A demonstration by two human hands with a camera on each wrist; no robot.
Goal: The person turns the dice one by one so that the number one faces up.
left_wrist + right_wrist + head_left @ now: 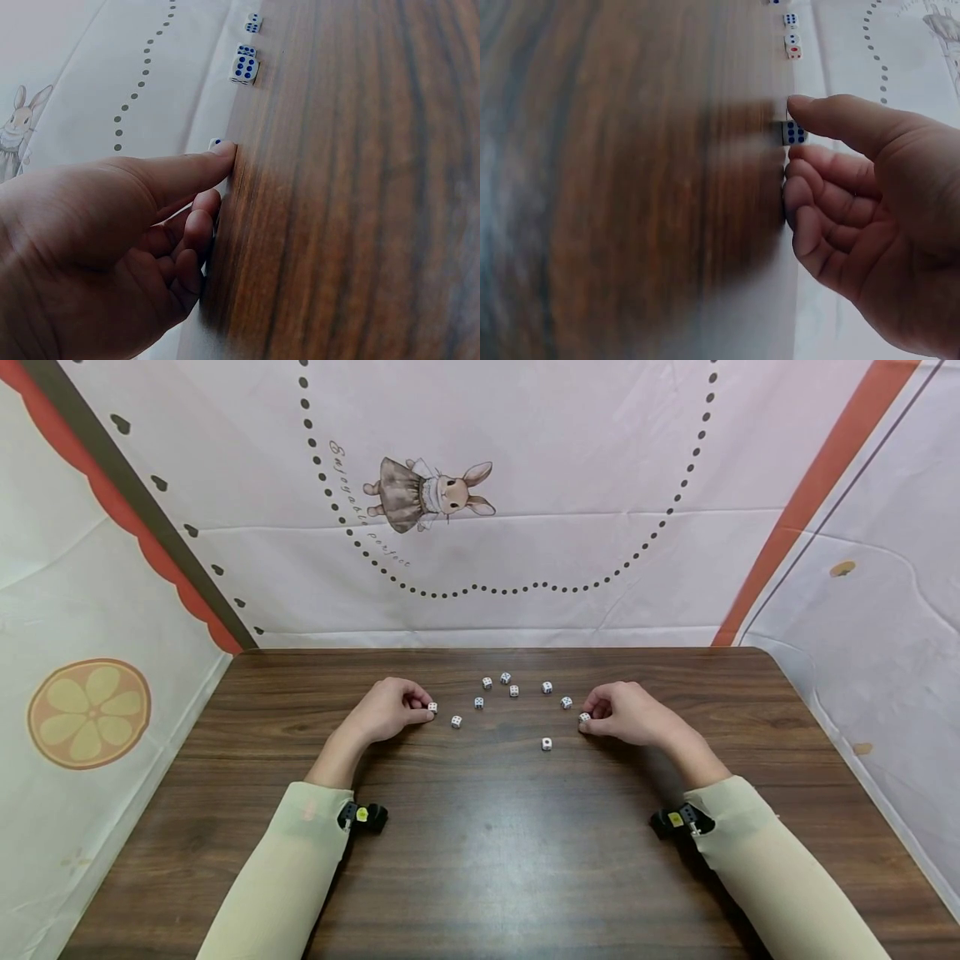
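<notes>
My left hand is at the left end of a loose group of dice, pinching a small white die between thumb and fingers. In the left wrist view the thumb covers most of that die. Across the group, my right hand holds another white die between thumb and forefinger, close on the tabletop. Its blue-dotted face shows between the two fingertips in the right wrist view. The other fingers of both hands are curled in. Nearest the left hand lies a loose die.
Between the hands several more dice lie scattered, including one die closer to the body and another die beside the right hand. The brown wooden table ends at a white printed cloth behind and at both sides.
</notes>
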